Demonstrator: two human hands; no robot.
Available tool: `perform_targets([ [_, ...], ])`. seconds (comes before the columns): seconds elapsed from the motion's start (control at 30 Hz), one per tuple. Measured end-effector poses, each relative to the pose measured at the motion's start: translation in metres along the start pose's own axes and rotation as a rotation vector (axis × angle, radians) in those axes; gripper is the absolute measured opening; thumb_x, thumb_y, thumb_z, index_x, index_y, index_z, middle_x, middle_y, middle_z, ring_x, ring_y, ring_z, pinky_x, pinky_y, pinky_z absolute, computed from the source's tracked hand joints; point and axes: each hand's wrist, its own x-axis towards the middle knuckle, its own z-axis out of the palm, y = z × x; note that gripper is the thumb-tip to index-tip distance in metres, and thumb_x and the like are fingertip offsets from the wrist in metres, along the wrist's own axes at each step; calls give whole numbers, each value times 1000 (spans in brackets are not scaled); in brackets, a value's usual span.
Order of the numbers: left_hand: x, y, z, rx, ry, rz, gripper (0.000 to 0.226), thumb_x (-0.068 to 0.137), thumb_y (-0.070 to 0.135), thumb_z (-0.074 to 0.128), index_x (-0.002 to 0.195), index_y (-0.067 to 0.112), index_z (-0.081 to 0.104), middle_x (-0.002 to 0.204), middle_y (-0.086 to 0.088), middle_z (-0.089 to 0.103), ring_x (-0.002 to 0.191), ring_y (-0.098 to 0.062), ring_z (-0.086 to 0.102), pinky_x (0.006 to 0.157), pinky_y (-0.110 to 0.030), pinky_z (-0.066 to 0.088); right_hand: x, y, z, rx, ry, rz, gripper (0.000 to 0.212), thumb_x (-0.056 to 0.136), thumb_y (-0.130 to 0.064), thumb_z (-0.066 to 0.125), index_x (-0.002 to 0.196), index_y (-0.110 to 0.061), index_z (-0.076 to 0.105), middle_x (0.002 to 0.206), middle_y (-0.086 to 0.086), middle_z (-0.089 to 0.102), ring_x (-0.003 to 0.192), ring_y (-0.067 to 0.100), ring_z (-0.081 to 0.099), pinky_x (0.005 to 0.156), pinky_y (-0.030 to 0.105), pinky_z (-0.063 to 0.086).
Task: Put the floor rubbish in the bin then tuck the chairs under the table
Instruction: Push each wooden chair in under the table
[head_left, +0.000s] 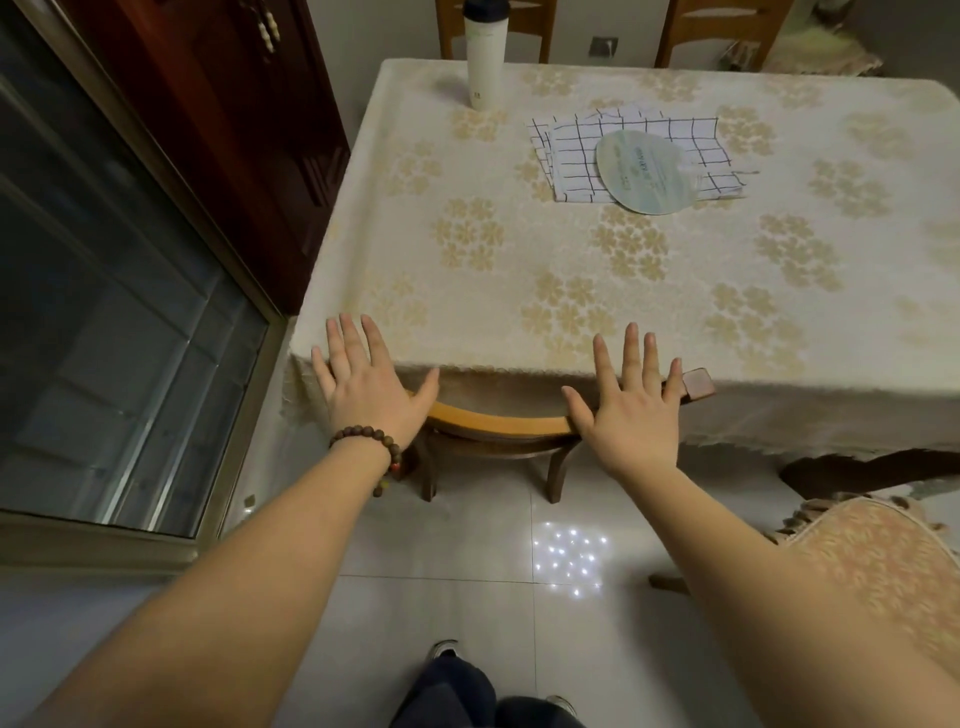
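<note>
So we've got both palms flat over the top rail of the wooden chair (498, 418), which looks pretty much tucked under the table (571, 270) already, its back right at the hanging edge of the tablecloth (779, 421). Our left hand (371, 387) and right hand (631, 410) are both spread wide, fingers splayed, gripping nothing; can't tell if they're actually pressing the rail or just above it. Biggest risk from here, we reckon: shoving with open palms could snag the cloth and drag it, and that would tip the tall white bottle (484, 52) near the far edge. The cushioned chair (878, 561) at our right sits clear of the table and needs tucking too. No floor rubbish or bin in view, so we can't say that part is sorted.
</note>
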Motion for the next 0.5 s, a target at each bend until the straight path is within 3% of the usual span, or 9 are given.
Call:
perform_targets([
  [0.37,14,-17,-4,5,-92,97,101,74,84,10,149,17,0,156,-12,-5,138,-25,-25,108,-46,-20,5,-9,-4,-16,-105,-4,75,87,-70,1,150,-30,-2,159,5,-13,144,25,-18,110,51,-18],
  [0.5,4,-21,-10,-37,-129,160,93,80,77,9,149,16,0,157,-8,-4,140,-23,-19,109,-44,-18,3,-1,-8,25,-151,-48,74,90,-67,5,151,-26,-5,158,7,-13,144,24,-19,111,49,-19],
])
